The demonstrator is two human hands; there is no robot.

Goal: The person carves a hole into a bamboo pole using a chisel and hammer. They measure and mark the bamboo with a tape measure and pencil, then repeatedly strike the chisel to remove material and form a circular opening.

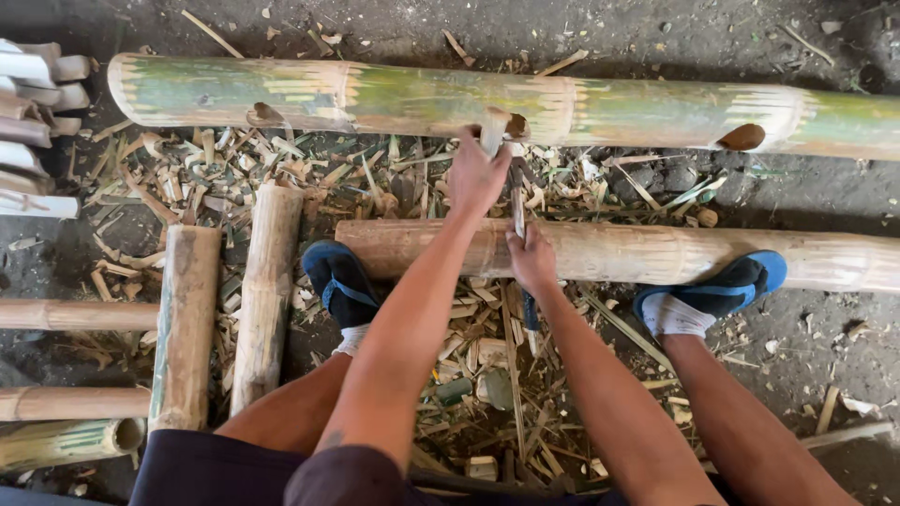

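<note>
Left hand (476, 173) clamped on mallet (494, 128), right hand (531, 258) gripping chisel (517, 201) at green bamboo pole (422, 98) notch, frame centre; keep blade steady, taps light imo.

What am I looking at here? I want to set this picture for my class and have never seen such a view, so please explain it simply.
There is one picture, taken by a camera worn on a seated person's head, looking down at their own arms and legs. The left hand grips a short wooden handle up against a long green bamboo pole lying across the dirt ground. The right hand holds a narrow blade-like tool that reaches toward a notch in that pole. Both feet, in blue sandals, press against a paler bamboo pole. Bamboo shavings litter the ground, and shorter cut bamboo pieces lie to the left.
</note>
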